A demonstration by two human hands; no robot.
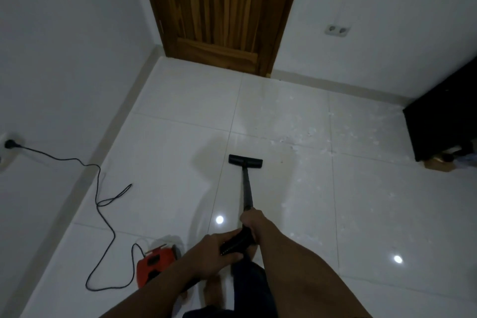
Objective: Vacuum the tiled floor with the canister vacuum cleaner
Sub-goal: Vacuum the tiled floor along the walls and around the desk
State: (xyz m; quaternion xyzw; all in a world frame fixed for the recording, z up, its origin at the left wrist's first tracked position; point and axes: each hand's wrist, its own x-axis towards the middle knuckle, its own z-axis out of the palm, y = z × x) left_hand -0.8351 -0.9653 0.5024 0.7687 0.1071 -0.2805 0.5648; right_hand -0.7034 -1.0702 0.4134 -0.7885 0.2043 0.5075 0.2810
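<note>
Both hands grip the vacuum: right hand (251, 222) curled round the wand (246, 188), left hand (219, 248) round its handle (236, 241). The sweep is underway; the floor nozzle (245, 162) likely must go right, toward the white debris (309, 134).

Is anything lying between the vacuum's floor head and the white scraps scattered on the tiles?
Nothing visible. Only bare tile separates the floor head from the white scraps ahead-right. The power cord and orange canister lie off to the left, clear of that path.
</note>
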